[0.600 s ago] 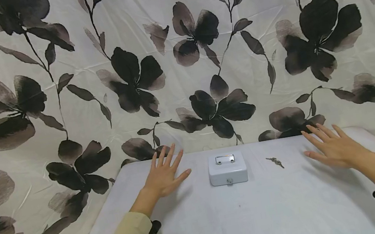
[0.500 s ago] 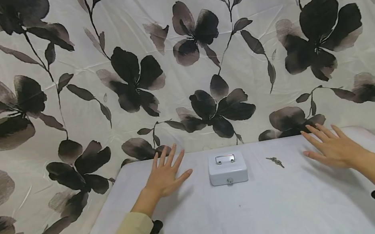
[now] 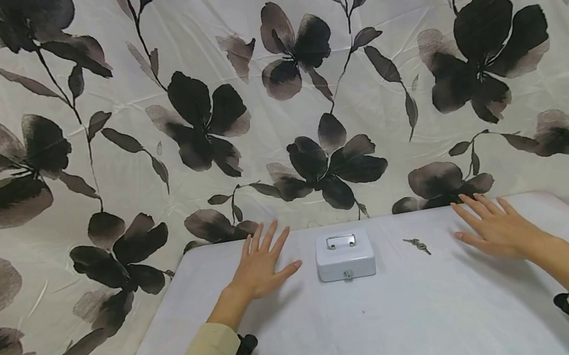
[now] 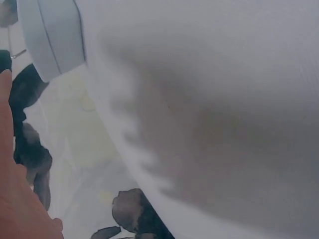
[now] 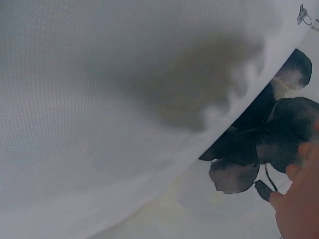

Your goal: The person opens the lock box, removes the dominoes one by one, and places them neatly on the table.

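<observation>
A small white cash box with a metal handle on its closed lid and a lock on its front stands near the far middle of the table. To its right lies a small bunch of keys. My left hand, fingers spread, hovers left of the box and holds nothing. On the other side my right hand is spread in the air to the right of the keys. Each casts a shadow on the cloth. In the left wrist view part of the box shows; in the right wrist view the keys are at the corner.
A white cloth covers the table. Behind it hangs a pale curtain printed with dark flowers, close to the table's far edge. Dark wrist cameras sit under both sleeves.
Both hands have drifted a little inward, the left one rightward and the right one leftward. The box and keys have stayed in place.
</observation>
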Motion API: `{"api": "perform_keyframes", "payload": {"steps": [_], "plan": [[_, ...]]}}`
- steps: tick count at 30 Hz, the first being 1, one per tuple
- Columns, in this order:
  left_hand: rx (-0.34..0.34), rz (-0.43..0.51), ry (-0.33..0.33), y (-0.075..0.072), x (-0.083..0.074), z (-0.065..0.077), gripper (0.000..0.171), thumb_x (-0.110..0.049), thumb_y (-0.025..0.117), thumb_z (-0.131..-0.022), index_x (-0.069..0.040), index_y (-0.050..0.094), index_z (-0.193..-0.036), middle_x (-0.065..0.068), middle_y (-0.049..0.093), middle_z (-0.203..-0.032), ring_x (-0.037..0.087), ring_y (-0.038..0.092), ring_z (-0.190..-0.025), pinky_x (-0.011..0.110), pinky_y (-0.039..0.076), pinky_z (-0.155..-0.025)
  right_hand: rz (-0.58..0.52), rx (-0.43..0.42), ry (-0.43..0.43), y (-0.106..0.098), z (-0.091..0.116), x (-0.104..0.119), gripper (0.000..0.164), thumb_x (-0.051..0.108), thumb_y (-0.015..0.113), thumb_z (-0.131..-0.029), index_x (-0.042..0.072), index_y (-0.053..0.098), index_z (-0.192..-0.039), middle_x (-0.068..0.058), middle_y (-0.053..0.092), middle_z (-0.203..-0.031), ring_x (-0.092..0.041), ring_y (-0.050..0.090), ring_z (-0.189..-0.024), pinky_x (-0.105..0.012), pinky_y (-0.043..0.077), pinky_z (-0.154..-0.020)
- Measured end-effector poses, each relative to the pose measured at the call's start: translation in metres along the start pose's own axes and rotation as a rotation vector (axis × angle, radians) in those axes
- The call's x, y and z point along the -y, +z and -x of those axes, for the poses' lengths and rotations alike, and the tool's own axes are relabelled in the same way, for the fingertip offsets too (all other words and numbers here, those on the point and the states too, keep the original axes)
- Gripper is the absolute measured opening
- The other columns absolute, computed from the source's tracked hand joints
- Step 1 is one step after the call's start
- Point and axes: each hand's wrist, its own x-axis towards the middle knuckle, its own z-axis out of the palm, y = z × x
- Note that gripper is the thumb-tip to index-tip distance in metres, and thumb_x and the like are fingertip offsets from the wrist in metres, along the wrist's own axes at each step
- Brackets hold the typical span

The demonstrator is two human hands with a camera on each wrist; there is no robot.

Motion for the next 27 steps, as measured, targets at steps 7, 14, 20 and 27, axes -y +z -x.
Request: {"api": "perform_keyframes", "payload": {"steps": [7,14,20,27], "plan": [[-0.049,0.093,0.013,0.010,-0.003,-0.004,0.088,-0.069,0.053,-0.095,-0.023,0.024,-0.164,0.007,0.013,-0.171,0.040,0.005,-0.156,0.063,0.010,-0.121,-0.060,-0.058,-0.022,0.004,-0.002,0.007,0.074,0.048,0.054,-0.104,-0.002,0.037,-0.154,-0.032,0.026,-0.159,-0.056,0.022,-0.145,-0.075,0.013,-0.111],[-0.049,0.166,0.021,0.010,-0.011,-0.007,0.088,-0.065,0.060,-0.093,-0.021,0.028,-0.163,0.009,0.020,-0.169,0.042,0.014,-0.155,0.067,0.018,-0.118,-0.091,-0.097,-0.040,0.009,-0.005,0.014,0.071,0.043,0.060,-0.101,-0.004,0.040,-0.151,-0.033,0.030,-0.156,-0.057,0.029,-0.140,-0.073,0.023,-0.108],[-0.027,0.222,-0.008,0.011,-0.017,-0.008,0.089,-0.062,0.064,-0.092,-0.023,0.026,-0.163,0.006,0.019,-0.170,0.040,0.016,-0.154,0.066,0.020,-0.117,-0.108,-0.079,-0.037,0.009,-0.007,0.020,0.073,0.042,0.061,-0.101,-0.006,0.038,-0.151,-0.034,0.030,-0.155,-0.060,0.033,-0.136,-0.074,0.029,-0.105],[0.000,0.351,-0.036,0.013,-0.021,-0.008,0.095,-0.055,0.075,-0.088,-0.026,0.024,-0.164,0.005,0.019,-0.169,0.035,0.020,-0.154,0.064,0.025,-0.117,-0.202,-0.071,-0.028,0.011,-0.012,0.028,0.073,0.037,0.066,-0.099,-0.008,0.038,-0.150,-0.035,0.037,-0.150,-0.061,0.037,-0.133,-0.076,0.034,-0.100]]}}
